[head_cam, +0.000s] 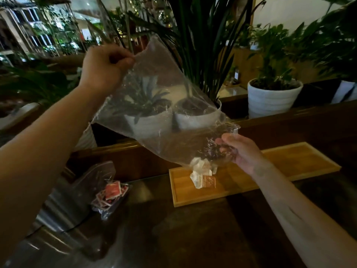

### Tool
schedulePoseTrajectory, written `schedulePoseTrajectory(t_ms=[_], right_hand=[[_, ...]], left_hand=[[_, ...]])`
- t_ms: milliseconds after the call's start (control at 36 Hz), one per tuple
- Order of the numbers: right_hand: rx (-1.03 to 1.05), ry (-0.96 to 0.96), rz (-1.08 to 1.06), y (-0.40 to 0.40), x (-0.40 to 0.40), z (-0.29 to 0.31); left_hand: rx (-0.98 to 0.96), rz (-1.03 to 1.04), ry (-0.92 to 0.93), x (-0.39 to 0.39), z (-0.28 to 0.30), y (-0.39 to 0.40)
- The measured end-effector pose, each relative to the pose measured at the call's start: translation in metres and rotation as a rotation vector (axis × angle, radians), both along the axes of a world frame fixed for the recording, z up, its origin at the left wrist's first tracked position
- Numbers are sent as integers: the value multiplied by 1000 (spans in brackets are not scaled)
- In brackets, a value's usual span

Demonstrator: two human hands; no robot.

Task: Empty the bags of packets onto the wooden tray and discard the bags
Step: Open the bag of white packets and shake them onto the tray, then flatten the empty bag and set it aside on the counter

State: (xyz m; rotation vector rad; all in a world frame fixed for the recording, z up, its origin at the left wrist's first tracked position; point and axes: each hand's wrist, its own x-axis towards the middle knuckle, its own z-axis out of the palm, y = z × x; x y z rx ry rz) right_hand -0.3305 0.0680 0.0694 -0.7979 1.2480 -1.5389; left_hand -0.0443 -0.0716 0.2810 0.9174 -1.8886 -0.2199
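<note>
The left hand [105,67] is clenched on the upper corner of a clear plastic bag [164,105], lifted high and tilted. The right hand [241,151] grips the bag's low open mouth over the left end of the wooden tray [289,161], where white and orange packets [204,175] spill out. A second bag of red packets [110,192] lies on the dark counter [193,229], off the tray's left end

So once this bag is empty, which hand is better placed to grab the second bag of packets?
The left, probably. The second bag lies on the counter at the left, below the left hand. The right hand grips the clear bag at its mouth over the wooden tray, farther away.
</note>
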Motion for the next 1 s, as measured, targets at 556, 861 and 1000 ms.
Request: schedulePoseTrajectory(t_ms=[556, 861, 1000], right_hand=[[-9, 293, -302, 107, -7, 5], [65, 361, -647, 169, -44, -3], [78, 421, -703, 199, -71, -4]], left_hand=[[802, -217, 829, 43, -198, 41], [988, -339, 559, -8, -253, 90], [1027, -387, 472, -42, -269, 109]])
